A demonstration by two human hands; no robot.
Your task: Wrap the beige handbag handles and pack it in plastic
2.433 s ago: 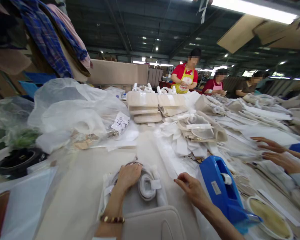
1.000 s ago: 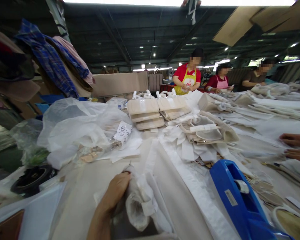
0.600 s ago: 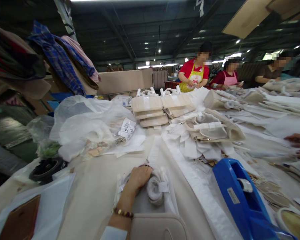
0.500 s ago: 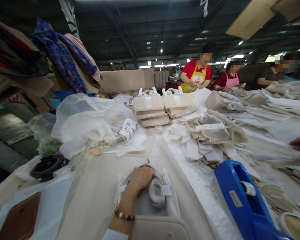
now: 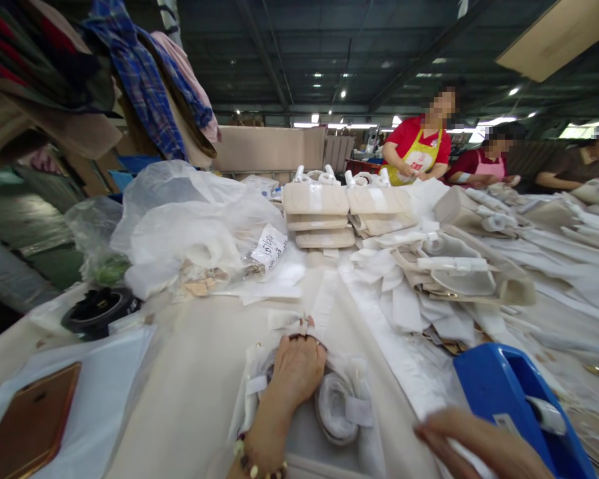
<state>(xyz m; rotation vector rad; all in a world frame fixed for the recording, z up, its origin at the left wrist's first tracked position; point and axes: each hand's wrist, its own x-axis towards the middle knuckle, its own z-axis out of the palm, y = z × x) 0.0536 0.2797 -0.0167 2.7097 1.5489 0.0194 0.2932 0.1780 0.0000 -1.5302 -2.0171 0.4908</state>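
Note:
My left hand (image 5: 298, 369) lies palm down, fingers curled, on a beige handbag (image 5: 309, 426) at the table's near edge, pressing its white-wrapped handle (image 5: 337, 412) against the bag. A bead bracelet circles that wrist. My right hand (image 5: 472, 442) comes in low at the bottom right, blurred, just left of a blue tape dispenser (image 5: 519, 406); its fingers cannot be made out.
Clear plastic bags (image 5: 184, 223) are heaped at left by a black ring-shaped item (image 5: 100, 309) and a copper phone (image 5: 27, 426). Stacked beige bags (image 5: 319, 216) and white wrapping (image 5: 444, 279) cover the table behind. Three people work at the far end.
The view has swung left. My left hand stayed on the wrapped handle, which was lifted and laid flat again. My right hand left the picture and has come back at bottom right.

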